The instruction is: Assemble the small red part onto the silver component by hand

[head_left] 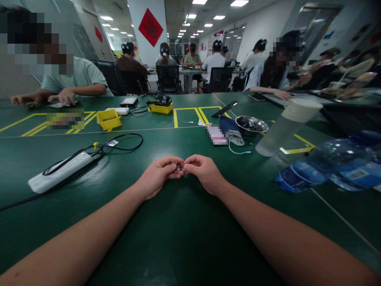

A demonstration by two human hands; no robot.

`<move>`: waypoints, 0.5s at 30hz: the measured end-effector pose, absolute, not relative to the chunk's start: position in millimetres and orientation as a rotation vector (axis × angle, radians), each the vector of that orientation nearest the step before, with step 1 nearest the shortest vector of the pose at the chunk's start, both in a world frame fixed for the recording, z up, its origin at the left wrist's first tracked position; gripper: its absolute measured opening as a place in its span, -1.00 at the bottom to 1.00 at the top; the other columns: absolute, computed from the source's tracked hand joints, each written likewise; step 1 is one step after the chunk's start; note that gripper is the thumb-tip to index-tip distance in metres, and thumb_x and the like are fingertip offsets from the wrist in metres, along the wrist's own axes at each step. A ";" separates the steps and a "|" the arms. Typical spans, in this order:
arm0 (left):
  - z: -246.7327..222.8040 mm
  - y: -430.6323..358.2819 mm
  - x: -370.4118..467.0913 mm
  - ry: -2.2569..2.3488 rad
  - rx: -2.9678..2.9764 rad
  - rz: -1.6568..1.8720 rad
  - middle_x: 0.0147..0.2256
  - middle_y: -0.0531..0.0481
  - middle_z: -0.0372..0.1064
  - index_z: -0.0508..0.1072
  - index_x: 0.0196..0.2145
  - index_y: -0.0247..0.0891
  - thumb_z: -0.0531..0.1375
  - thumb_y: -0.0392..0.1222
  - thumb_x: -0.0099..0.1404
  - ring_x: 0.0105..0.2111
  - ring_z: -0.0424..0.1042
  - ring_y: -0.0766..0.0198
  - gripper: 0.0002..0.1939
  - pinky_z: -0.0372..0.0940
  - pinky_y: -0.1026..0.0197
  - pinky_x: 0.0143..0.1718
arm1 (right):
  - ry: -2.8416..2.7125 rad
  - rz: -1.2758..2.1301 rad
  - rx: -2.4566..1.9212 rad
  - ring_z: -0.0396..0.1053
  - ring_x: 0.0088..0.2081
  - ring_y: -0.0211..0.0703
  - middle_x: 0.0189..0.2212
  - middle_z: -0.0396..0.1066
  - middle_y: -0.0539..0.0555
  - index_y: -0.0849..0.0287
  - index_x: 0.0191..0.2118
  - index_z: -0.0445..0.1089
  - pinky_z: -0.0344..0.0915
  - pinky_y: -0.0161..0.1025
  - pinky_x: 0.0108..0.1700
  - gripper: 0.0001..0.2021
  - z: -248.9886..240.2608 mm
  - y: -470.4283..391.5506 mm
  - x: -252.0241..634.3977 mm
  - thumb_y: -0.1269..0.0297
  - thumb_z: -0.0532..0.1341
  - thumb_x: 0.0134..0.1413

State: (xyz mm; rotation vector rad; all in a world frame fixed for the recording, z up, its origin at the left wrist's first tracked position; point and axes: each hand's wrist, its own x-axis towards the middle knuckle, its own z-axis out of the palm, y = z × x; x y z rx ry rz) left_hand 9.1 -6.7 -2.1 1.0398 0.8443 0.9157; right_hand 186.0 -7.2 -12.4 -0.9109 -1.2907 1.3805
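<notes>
Between my two hands, above the green table [166,234], is a small dark and metallic part [179,167] with a bit of red or orange at its right side. My left hand [157,174] pinches this part from the left between thumb and fingers. From the right, my right hand [205,171] has its thumb and fingers pressed together at the reddish end. The fingertips of both hands nearly meet. The part is too small to make out in detail.
A white power strip [64,171] with black cable lies left. Yellow trays [108,120], a metal bowl [251,124], a phone [216,134] and a blue pouch [229,126] lie beyond my hands. A frosted bottle [284,127] and blue-labelled plastic bottles [321,163] are right. People sit across the table.
</notes>
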 end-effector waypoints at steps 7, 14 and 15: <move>-1.7 -9.3 10.8 0.870 1.114 1.013 -0.30 -0.03 0.45 0.40 -0.02 -0.28 0.25 -0.34 0.15 -0.36 0.46 0.36 -0.59 0.35 0.28 -0.24 | -1.318 1.381 -0.912 0.46 -0.35 -0.19 -0.37 0.50 0.06 0.21 -0.26 0.44 0.36 -0.18 -0.20 -0.82 -14.9 -7.8 186.8 0.36 0.31 -0.07; -3.1 -10.4 11.5 1.017 1.260 1.087 -0.34 0.00 0.45 0.40 -0.28 -0.29 0.29 -0.30 0.07 -0.38 0.40 0.34 -0.78 0.27 0.28 -0.30 | -1.367 1.324 -0.919 0.43 -0.32 -0.21 -0.35 0.48 0.05 0.18 -0.22 0.43 0.35 -0.20 -0.19 -0.78 -15.3 -7.8 186.1 0.36 0.31 -0.09; -2.4 -10.9 11.6 1.029 1.297 1.082 -0.33 0.00 0.44 0.40 -0.29 -0.28 0.28 -0.31 0.07 -0.38 0.40 0.34 -0.79 0.26 0.29 -0.31 | -1.379 1.314 -0.919 0.43 -0.31 -0.20 -0.34 0.48 0.05 0.17 -0.22 0.43 0.35 -0.20 -0.19 -0.77 -15.6 -7.4 186.1 0.36 0.31 -0.08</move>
